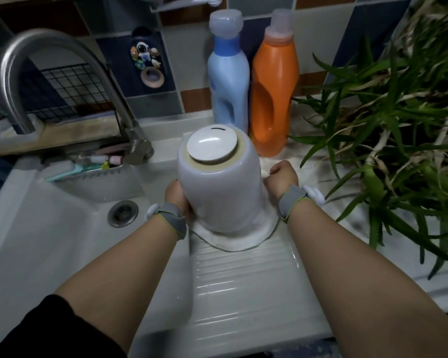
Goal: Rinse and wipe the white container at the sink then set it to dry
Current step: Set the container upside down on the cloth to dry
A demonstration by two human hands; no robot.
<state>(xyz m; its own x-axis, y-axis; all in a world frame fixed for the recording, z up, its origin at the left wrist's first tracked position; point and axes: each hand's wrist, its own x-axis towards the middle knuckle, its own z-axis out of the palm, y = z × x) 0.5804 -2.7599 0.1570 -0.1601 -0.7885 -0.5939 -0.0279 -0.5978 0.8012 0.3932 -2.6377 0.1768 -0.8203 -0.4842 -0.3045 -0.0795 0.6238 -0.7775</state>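
The white container (221,188) stands upside down on a white cloth (246,237), its round base facing up. The cloth lies at the far end of the ribbed drainboard (246,288) to the right of the sink basin (49,228). My left hand (177,196) presses against the container's left side, partly hidden behind it. My right hand (282,178) is closed on the cloth's far right edge, beside the container. Both wrists carry grey straps.
A curved steel faucet (36,73) rises at the back left, with the drain (123,213) below. A blue bottle (228,81) and an orange bottle (274,94) stand right behind the container. A spiky green plant (398,125) crowds the right side.
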